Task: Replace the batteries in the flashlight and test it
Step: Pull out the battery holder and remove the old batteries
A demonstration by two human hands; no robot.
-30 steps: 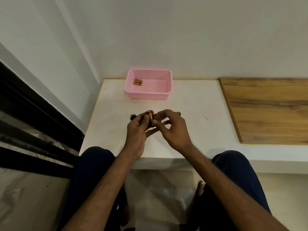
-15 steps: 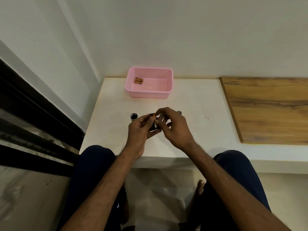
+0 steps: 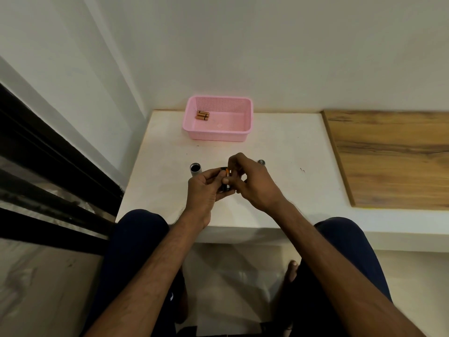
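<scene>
My left hand (image 3: 206, 188) grips a small black battery holder (image 3: 225, 186) over the middle of the white ledge. My right hand (image 3: 252, 181) pinches an orange-tipped battery (image 3: 227, 171) at the holder's top end. The open flashlight tube (image 3: 195, 169) stands on the ledge just left of my hands. A small silver cap (image 3: 261, 162) lies on the ledge behind my right hand. Much of the holder is hidden by my fingers.
A pink plastic basket (image 3: 243, 132) sits at the back of the white ledge (image 3: 158, 166), with copper-coloured batteries (image 3: 202, 115) in its left corner. A wooden board (image 3: 393, 161) covers the ledge to the right. A wall rises on the left. My knees are below the ledge's front edge.
The battery has gone from standing clear above my left fingers to lying lower against the holder. My right fingers have closed in over it.
</scene>
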